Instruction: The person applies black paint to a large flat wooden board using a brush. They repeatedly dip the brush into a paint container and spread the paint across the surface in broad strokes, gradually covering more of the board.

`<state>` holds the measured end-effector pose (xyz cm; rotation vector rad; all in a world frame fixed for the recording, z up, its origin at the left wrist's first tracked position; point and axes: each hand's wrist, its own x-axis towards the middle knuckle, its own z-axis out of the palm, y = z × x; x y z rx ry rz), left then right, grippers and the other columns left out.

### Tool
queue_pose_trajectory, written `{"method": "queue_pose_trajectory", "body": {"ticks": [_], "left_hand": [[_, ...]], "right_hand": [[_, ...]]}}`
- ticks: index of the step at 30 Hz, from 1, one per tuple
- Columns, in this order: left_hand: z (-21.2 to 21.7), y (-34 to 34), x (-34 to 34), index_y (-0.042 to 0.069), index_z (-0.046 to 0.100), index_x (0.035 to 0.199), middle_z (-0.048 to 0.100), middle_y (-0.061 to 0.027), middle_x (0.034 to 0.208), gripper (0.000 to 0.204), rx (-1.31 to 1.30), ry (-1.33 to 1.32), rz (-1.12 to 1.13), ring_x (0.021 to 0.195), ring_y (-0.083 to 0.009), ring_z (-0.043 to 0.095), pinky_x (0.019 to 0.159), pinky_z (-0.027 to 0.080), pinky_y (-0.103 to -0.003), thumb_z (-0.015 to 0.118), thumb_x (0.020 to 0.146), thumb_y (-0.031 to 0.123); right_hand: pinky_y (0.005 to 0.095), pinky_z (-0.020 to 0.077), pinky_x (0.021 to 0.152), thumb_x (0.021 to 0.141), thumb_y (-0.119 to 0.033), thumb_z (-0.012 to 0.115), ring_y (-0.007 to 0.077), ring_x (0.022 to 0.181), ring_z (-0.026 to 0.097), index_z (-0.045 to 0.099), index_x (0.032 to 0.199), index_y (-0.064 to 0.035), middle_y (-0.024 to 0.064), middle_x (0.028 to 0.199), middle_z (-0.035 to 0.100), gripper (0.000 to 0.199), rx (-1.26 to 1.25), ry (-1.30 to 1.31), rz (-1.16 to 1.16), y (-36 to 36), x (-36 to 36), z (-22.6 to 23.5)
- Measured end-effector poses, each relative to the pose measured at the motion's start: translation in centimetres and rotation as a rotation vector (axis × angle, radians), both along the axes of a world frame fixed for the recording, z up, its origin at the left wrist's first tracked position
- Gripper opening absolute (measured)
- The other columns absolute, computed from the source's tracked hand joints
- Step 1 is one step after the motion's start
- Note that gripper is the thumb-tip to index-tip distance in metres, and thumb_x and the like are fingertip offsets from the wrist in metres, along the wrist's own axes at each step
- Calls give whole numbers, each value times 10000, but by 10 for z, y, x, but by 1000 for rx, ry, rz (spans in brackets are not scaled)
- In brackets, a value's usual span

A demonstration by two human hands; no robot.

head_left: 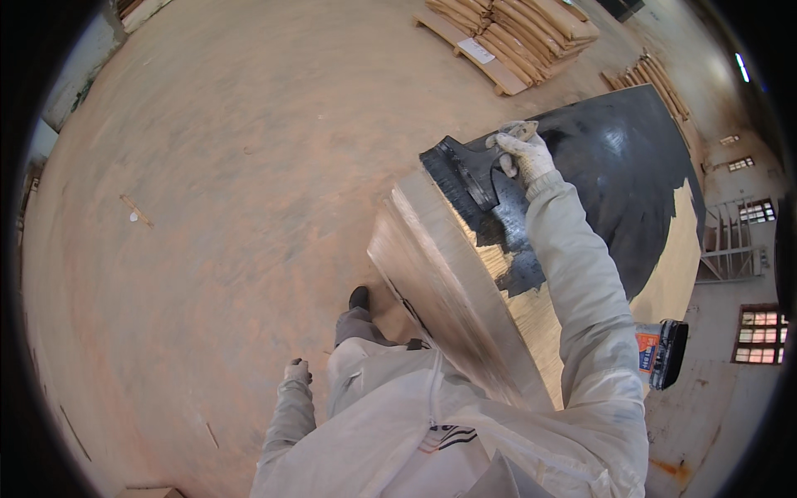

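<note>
While the right hand [525, 156], in a whitish knitted glove smeared with grey, grips a wide, flat brush [473, 173] by its handle, with fingers and thumb closed around it, the brush's broad, dark head lies at the near left corner of a large stack [452, 286], its bristle edge along the rim. Fine parallel lines run along the pale side of this stack, like the edges of many thin sheets, and its slab-like form bows under the lens. Over most of its top spreads a black coating [618, 153], glossy where light strikes it, streaky and thinner near the brush, with ragged borders against bare golden, faintly grained patches. The left hand [297, 371], also gloved, hangs low beside the body, well apart from the stack, its fingers curled; whether it holds anything I cannot tell. Just beyond the stack's right edge is a squarish plastic tub [664, 353], its rim caked black and its side bearing an orange and blue label. Farther off, soft, creased brown bundles [531, 37] sit piled on a wooden pallet [477, 58], and a thin stick [137, 211] lies on the dusty, mottled floor [224, 274].
</note>
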<state>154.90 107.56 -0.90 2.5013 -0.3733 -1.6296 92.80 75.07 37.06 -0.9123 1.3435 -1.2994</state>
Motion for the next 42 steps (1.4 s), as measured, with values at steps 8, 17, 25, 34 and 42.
{"method": "queue_pose_trajectory", "body": {"ticks": [8,17,25,34,42], "left_hand": [[6,-32,-25,46,597,1444,721,-134,1027,464,-118,74,-71,712,-223,681,579,578,-364,624,1006,199],[4,-32,-30,20,613,1420,729,-140,931,475,-187,33,-102,650,-199,671,540,560,-352,654,990,217],[-6,-21,-30,37,622,1414,716,-111,843,467,-107,31,-192,636,-203,669,541,557,-364,657,986,221],[0,-43,-32,41,629,1416,719,-123,933,454,-93,27,-232,660,-191,662,542,552,-348,642,997,217],[1,-53,-40,31,628,1410,722,-117,913,455,-195,69,-165,655,-199,662,560,560,-349,644,1001,231]], "right_hand": [[261,384,397,974,-79,704,167,498,550,532,1225,10,204,1001,714,316,23,-1,-33,15,-7,7],[251,390,372,927,-60,734,154,462,572,563,1171,-21,198,941,726,300,48,-24,18,79,-39,11],[243,400,392,960,-114,727,136,473,556,559,1198,-16,189,984,721,307,-15,113,56,28,15,17],[222,382,388,939,-99,733,114,470,545,586,1151,-12,143,935,743,273,13,125,-34,50,14,27],[229,358,438,953,-133,749,105,507,521,588,1143,-67,113,939,721,258,35,186,49,80,20,39]]}}
